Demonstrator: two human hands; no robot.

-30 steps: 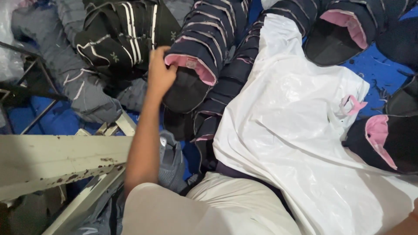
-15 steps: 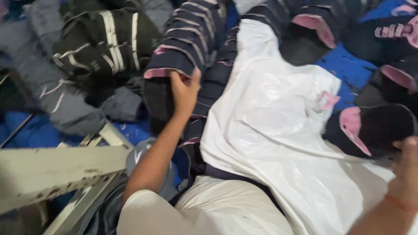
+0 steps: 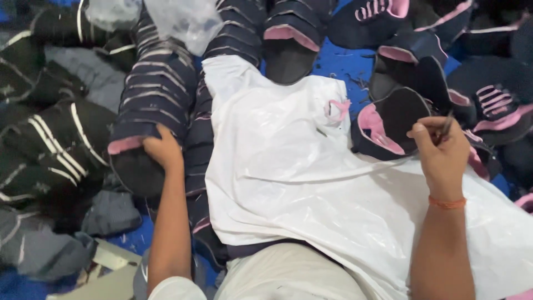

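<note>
The left hand [image 3: 162, 149] lies curled over the near end of a stack of navy shoe uppers with pale stripes [image 3: 152, 94], fingers closed on the pink-lined edge of the nearest piece, so the grip is shut on that stack. The right hand [image 3: 441, 151] is closed around a thin dark tool [image 3: 446, 125], pinched between thumb and forefinger with the tip pointing up and away; whether it is a pen or a small blade cannot be told. An orange thread band [image 3: 447, 203] circles that wrist.

Just left of the right hand, almost touching the thumb, sits a single navy upper with pink lining [image 3: 388, 125], its opening turned up. It rests at the far edge of a white plastic sheet [image 3: 294, 166] spread across the person's lap, which fills the space between the two hands. A small pink scrap [image 3: 337, 109] lies on the sheet near that upper.

More navy and pink uppers [image 3: 422, 33] crowd the blue surface [image 3: 344, 64] beyond the right hand. Black uppers with white stripes [image 3: 61, 139] are piled to the left of the striped stack, and a crumpled clear plastic bag [image 3: 177, 19] rests on the far end of the stack.
</note>
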